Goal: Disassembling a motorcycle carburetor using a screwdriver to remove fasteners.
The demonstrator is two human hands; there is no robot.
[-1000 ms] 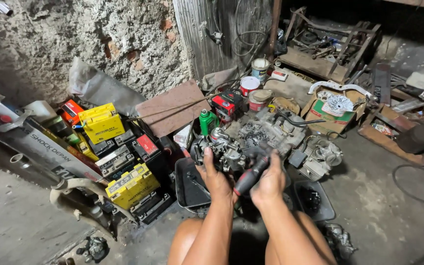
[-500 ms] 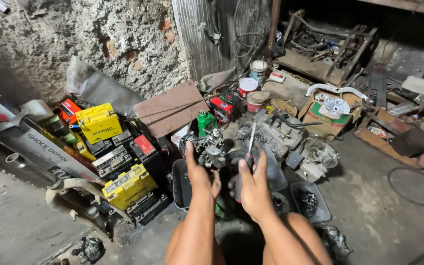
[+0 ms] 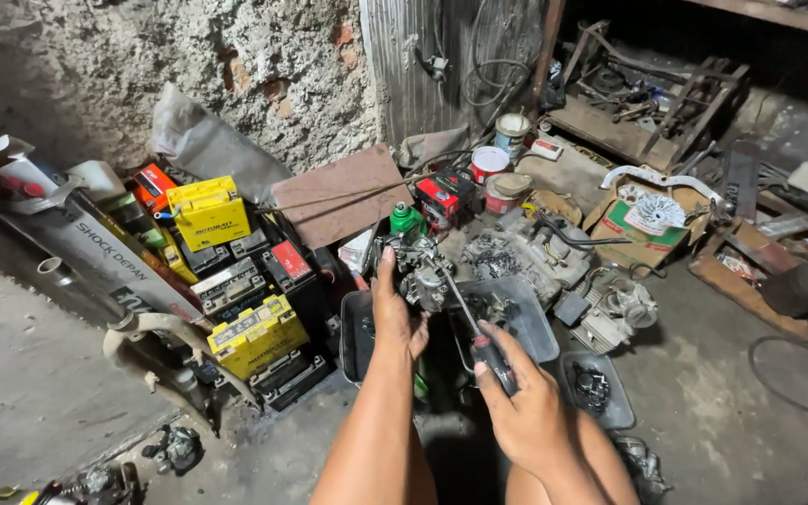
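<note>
left hand grips carburetor | right hand grips screwdriver, tip on carburetor | above grey tray

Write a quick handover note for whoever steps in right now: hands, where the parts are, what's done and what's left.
Left hand: grips the metal carburetor, held up over the grey tray.
Right hand: holds the screwdriver, tip set against the carburetor.
Nearby: smaller tray to the right, engine block behind, yellow battery boxes to the left.
Done: carburetor lifted, tool placed.
Left: cannot tell which screws are out.
</note>
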